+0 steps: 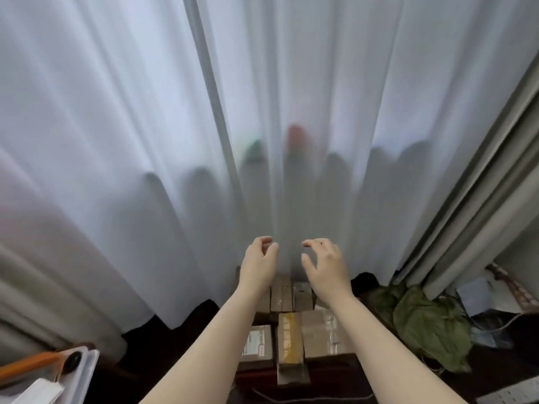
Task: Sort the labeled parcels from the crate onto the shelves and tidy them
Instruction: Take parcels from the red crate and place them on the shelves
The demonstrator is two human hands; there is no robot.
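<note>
Both my arms reach forward over a dark shelf unit [329,371] stacked with brown cardboard parcels. My left hand [258,262] and my right hand [325,265] hover side by side in front of the white sheer curtain [145,141], fingers loosely curled, holding nothing. Below them a back row of small parcels [281,297] stands upright. Nearer me lie a parcel with a white label [258,346], a long parcel with yellow tape [290,345] and a wider taped parcel [323,335]. The crate is not in view.
A grey heavier curtain [478,185] hangs at the right. Green fabric [428,325] lies bunched on the floor beside the shelf, with papers and cables behind it. A white tray with an orange-handled tool [43,371] sits at the lower left. Blurred shapes show behind the sheer curtain.
</note>
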